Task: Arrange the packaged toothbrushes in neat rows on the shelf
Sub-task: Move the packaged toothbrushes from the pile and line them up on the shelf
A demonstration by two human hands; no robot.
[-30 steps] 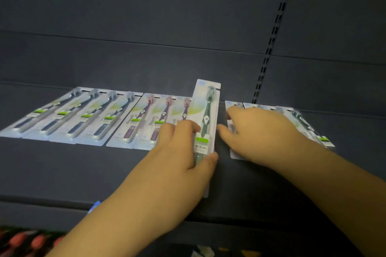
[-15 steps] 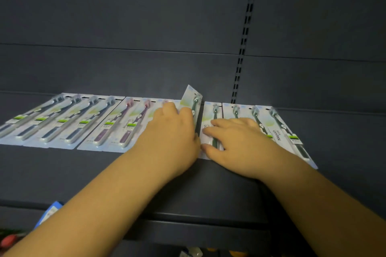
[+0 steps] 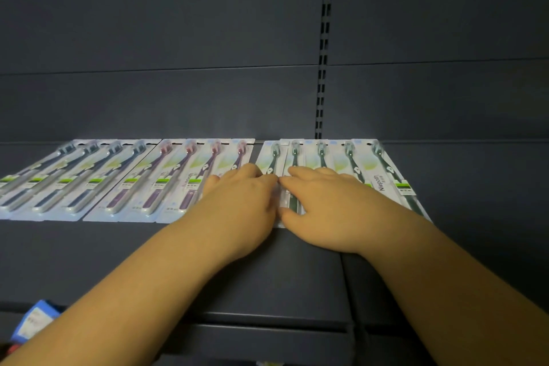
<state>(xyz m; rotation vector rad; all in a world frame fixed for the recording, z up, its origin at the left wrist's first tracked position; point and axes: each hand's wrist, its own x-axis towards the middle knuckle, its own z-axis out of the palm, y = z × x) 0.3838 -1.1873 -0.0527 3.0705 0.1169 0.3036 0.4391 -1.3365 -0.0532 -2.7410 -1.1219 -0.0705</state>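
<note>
A row of packaged toothbrushes lies flat against the back of the dark shelf (image 3: 208, 270): several grey-black ones (image 3: 74, 175) at the left, several purple ones (image 3: 178, 175) in the middle, several dark green ones (image 3: 350, 157) at the right. My left hand (image 3: 240, 208) rests palm down on the leftmost green pack (image 3: 271, 157) and the neighbouring purple pack. My right hand (image 3: 326, 208) presses flat on the green packs beside it, fingers spread. The two hands almost touch. The lower halves of the packs under them are hidden.
The shelf's back wall (image 3: 178, 68) is dark panelling, with a slotted upright (image 3: 322, 83) behind the green packs. Bare shelf runs in front of the packs to the front edge (image 3: 267, 324). A blue-and-white box (image 3: 35, 321) shows below at the lower left.
The green pack that my left hand held raised and tilted now lies flat in the row beside the other green ones. Both hands have moved back onto the packs.
</note>
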